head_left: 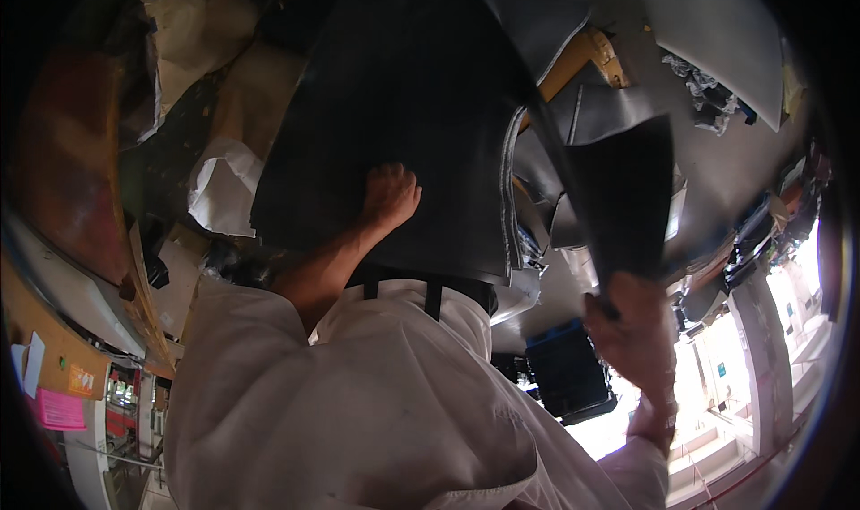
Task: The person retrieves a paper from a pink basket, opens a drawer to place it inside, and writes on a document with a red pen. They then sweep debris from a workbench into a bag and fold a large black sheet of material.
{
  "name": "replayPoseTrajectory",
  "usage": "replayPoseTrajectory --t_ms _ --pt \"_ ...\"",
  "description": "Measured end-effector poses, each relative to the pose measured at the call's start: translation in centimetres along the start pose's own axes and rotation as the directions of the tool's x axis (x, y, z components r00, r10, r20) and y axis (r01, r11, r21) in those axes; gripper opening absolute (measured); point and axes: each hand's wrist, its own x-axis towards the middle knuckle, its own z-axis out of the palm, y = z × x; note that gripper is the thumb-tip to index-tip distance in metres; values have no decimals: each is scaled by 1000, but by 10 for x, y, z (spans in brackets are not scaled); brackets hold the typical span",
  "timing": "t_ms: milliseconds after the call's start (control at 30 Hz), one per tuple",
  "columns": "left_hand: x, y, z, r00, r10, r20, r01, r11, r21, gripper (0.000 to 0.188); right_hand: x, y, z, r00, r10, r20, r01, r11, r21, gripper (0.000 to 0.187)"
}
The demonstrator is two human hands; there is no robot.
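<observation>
A large smooth black sheet [394,89], possibly rubber or leather-like, spreads in front of my waist and away from me. My left hand [392,195] is closed in a fist over it, knuckles up; whatever its fingers may hold is hidden. To the right, my right hand [634,326] is closed around the lower end of a black strip of sheet [623,188], which stands up and bends away from the hand. This hand is slightly blurred. Along the large sheet's right side, layered edges [509,188] show a pale rim.
Crumpled white paper [228,183] and a brown panel [76,161] are on the left. Grey sheets [717,44] and dark scraps [708,94] lie at the far right. A blue-black crate [569,371] stands below, near my right forearm. A pink paper [61,411] hangs at lower left.
</observation>
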Motion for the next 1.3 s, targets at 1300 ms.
replayPoseTrajectory --t_ms 1300 --pt "-1 -16 -37 996 48 -73 -55 993 -107 23 -199 91 -31 437 863 -255 -288 403 869 50"
